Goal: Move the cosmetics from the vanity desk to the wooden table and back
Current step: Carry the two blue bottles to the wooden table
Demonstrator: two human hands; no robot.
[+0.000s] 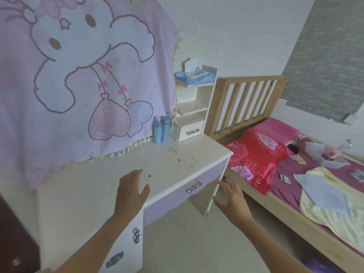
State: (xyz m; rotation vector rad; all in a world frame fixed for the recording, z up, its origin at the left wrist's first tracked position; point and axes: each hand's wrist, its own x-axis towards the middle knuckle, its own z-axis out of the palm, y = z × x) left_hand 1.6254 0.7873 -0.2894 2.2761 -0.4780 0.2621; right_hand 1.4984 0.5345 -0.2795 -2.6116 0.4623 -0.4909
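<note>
Fingers [135, 175] of the left hand [131, 192] are straight and close together, thumb out to the side, holding nothing. The hand lies over the front of the desk [187, 164]; whether it touches the top cannot be told. Fingers [229, 184] of the right hand [230, 197] are spread and slightly bent, also holding nothing. That hand is in the air just off the desk's right front corner, between desk and bed [285, 209]. The cosmetics, 2 blue bottles [161, 129], stand upright side by side at the back of the desk. They are against a pink rabbit cloth [78, 85] and just left of a small shelf unit [195, 109]. A wipes pack [194, 76] lies on the unit's top shelf. A red pillow [256, 160] lies at the head of the bed.
</note>
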